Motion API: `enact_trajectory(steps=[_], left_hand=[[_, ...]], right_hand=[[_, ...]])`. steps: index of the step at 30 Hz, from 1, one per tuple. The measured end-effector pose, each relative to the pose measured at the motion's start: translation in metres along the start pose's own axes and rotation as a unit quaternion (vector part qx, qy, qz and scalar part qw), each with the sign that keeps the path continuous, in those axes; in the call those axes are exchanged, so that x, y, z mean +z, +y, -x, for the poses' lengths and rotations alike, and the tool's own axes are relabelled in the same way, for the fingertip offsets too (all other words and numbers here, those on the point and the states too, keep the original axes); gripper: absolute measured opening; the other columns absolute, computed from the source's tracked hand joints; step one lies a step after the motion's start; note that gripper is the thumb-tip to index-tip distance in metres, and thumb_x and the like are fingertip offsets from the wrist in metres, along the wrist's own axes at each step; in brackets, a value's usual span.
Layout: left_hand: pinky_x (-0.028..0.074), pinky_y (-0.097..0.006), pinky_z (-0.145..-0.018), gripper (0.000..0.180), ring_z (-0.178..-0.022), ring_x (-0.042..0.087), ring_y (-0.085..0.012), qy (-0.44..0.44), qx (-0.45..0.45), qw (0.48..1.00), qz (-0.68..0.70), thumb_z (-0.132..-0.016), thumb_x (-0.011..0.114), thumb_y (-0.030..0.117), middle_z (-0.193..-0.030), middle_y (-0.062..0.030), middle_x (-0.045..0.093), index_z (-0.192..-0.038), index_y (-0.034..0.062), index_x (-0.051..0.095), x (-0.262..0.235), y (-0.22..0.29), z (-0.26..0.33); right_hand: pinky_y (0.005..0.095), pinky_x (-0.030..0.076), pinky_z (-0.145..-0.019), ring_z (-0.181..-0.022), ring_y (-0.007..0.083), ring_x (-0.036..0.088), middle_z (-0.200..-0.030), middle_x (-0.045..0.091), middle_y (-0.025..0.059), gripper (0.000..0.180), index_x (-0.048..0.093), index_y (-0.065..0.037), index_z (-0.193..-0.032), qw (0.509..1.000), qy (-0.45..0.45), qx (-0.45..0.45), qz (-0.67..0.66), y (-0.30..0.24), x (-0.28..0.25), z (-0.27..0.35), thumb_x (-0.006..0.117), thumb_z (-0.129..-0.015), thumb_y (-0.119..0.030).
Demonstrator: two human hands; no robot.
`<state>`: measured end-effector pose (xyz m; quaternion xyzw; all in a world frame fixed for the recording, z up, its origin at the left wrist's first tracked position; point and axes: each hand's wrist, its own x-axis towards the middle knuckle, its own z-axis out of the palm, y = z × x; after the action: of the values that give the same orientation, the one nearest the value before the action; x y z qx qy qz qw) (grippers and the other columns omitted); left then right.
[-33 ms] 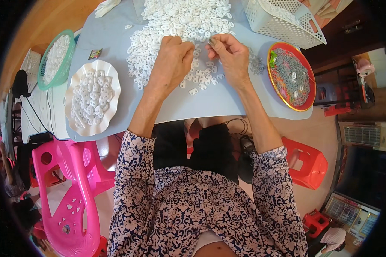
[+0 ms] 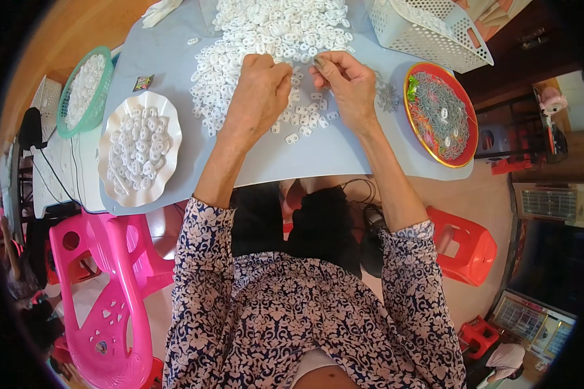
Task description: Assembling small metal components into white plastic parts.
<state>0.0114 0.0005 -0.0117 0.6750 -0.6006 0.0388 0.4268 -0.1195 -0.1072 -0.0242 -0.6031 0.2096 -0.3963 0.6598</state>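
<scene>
Both my hands are raised side by side over a grey-blue table, close to a large heap of small white plastic pieces (image 2: 279,29) with two holes. My left hand (image 2: 259,94) is closed, its fingers curled inward; whatever it pinches is hidden. A short gap away, my right hand (image 2: 350,87) holds thumb and forefinger pressed together, on something too small to make out. Several loose white pieces (image 2: 303,118) lie between and below the hands. Right of my right hand is a little scatter of thin grey pieces (image 2: 388,97).
At left stands a scalloped white dish (image 2: 136,196) of white pieces, with a green basket (image 2: 97,121) beyond it. A red, gold-rimmed tray (image 2: 474,129) of thin grey pieces sits at right, below a perforated white basket (image 2: 428,48). A pink chair (image 2: 104,311) is at lower left.
</scene>
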Motion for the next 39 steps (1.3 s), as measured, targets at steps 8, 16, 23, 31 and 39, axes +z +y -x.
enact_trajectory(steps=[8,16,23,31,39], left_hand=[[0.042,-0.043,-0.082,0.012,-0.094,0.046,-0.0366,-0.059,0.031,0.992,-0.111,-0.071,0.061,0.001,-0.088,-0.0206,0.053,-0.083,-0.0012,0.061,0.017,0.002,-0.001],[0.042,-0.041,-0.082,0.013,-0.093,0.045,-0.0357,-0.048,0.052,0.995,-0.074,-0.069,0.06,-0.001,-0.087,-0.0188,0.053,-0.082,-0.0011,0.058,0.017,0.002,0.001],[0.041,-0.025,-0.069,0.014,-0.071,0.053,-0.0102,0.001,-0.268,0.887,0.377,-0.083,0.053,0.012,-0.071,-0.0058,0.062,-0.086,-0.0014,0.059,0.003,0.004,-0.007],[0.043,-0.025,-0.071,0.017,-0.071,0.054,-0.0122,-0.04,-0.279,0.828,0.485,-0.082,0.054,0.015,-0.073,-0.0051,0.061,-0.084,-0.0008,0.061,0.001,-0.002,-0.009],[0.042,-0.023,-0.065,0.016,-0.068,0.052,-0.0093,-0.063,-0.25,0.872,0.417,-0.081,0.053,0.015,-0.069,-0.0029,0.058,-0.083,0.0012,0.06,-0.002,-0.005,-0.008]], right_hand=[[0.0179,0.045,-0.057,-0.061,0.0045,0.052,-0.071,0.061,-0.0007,0.016,0.067,0.002,-0.095,0.998,-0.013,-0.026,0.059,0.004,-0.004,-0.002,0.063,-0.087,-0.011],[0.0191,0.045,-0.057,-0.062,0.0042,0.05,-0.074,0.061,-0.0017,0.016,0.067,-0.001,-0.099,0.996,-0.021,-0.037,0.072,0.003,-0.001,0.0,0.058,-0.089,-0.011],[0.0212,0.044,-0.06,-0.065,0.0068,0.051,-0.073,0.058,0.0,0.021,0.065,0.001,-0.106,0.995,-0.053,-0.06,0.053,-0.004,-0.002,0.002,0.059,-0.09,-0.011],[0.0186,0.044,-0.06,-0.065,0.0037,0.051,-0.077,0.06,-0.0015,0.027,0.059,-0.002,-0.112,0.991,-0.094,-0.057,0.079,-0.012,0.004,0.006,0.059,-0.085,-0.001],[0.0177,0.043,-0.058,-0.064,0.0022,0.05,-0.076,0.059,-0.0031,0.027,0.059,-0.003,-0.11,0.986,-0.114,-0.064,0.099,-0.011,0.005,0.007,0.06,-0.083,0.0]])
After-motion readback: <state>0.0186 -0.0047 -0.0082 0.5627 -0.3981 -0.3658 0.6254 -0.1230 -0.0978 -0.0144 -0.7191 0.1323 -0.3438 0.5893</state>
